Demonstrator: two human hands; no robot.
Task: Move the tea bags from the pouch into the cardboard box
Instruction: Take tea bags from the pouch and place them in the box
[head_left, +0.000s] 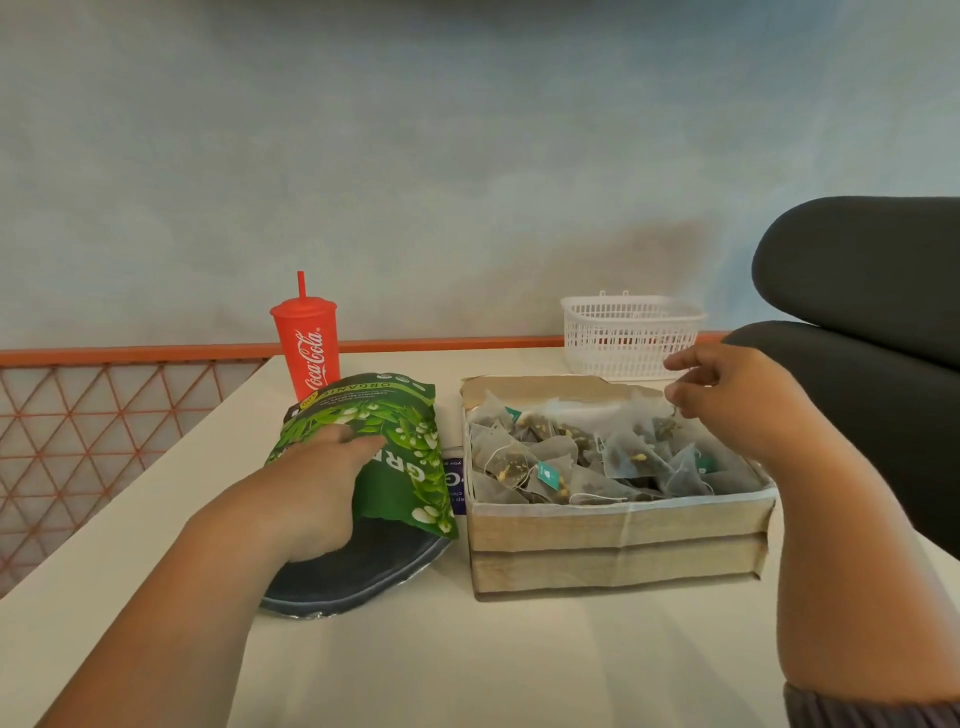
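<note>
Looking down through the head view, where do the tea bags (550, 462) stand? — Learner

Heaped in the cardboard box (618, 535), many of them, pyramid sachets with strings and teal tags. The green pouch (384, 431) lies flat on the table (467, 654) just left of the box, its torn mouth facing the person. The inside looks dark, and I cannot tell whether any bags are left in it. — Coach

And the hands? — Learner

Apart. The left hand (322, 483) lies on the pouch with fingers stretched along it, pressing it down; whether the thumb hooks into the mouth I cannot tell. The right hand (727, 400) hovers over the box's far right corner, fingers loosely bent, holding nothing that I can see. — Coach

So what makes this step go well? — Learner

I judge the next reach goes into the pouch. Pin the pouch so it cannot slide toward the red cup (306, 348), spread its mouth wide, and take each bag by its body, not its string, since strings tangle. Set bags toward the back, where the box wall shows bare; in front the pile stands near the rim. — Coach
</note>
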